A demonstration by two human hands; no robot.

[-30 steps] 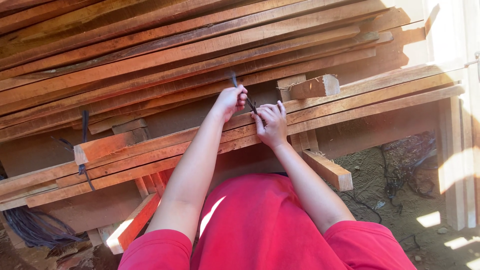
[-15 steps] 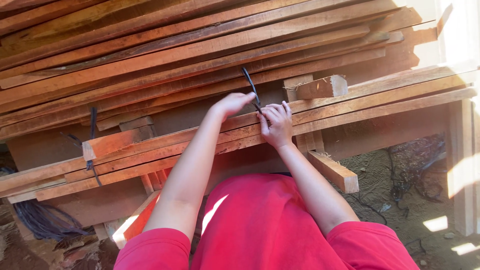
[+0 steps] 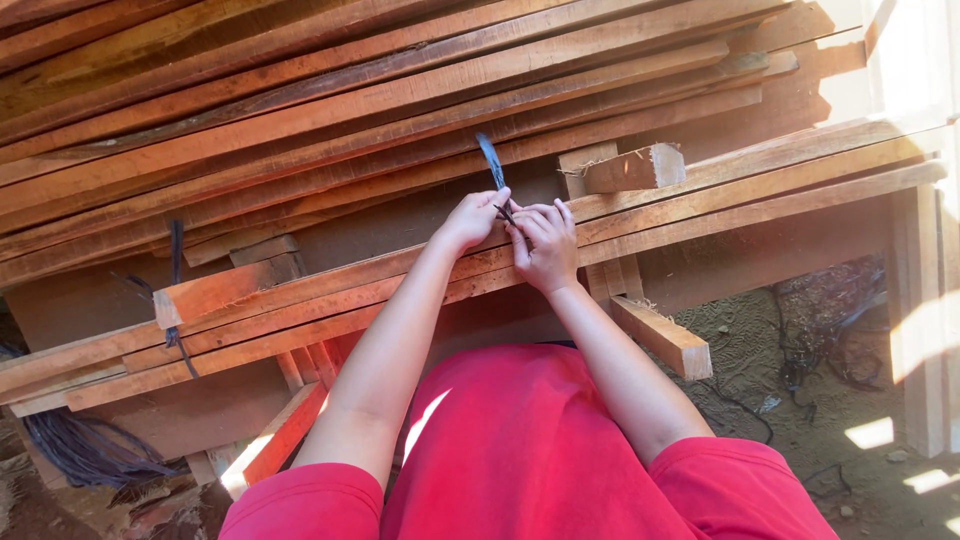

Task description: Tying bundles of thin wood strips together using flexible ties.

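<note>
Stacked wooden planks fill the background; a dark strap is pinched between left hand and right hand, its end rising just above the closed fingers.

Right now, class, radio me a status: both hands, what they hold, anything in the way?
Left hand and right hand together, pinching a dark strap. Strap end sticks up over the wooden slats. Nothing blocking the hands.

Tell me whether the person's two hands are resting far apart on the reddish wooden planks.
No: the left hand and right hand meet close together around a thin dark strap above the reddish wooden planks.
</note>
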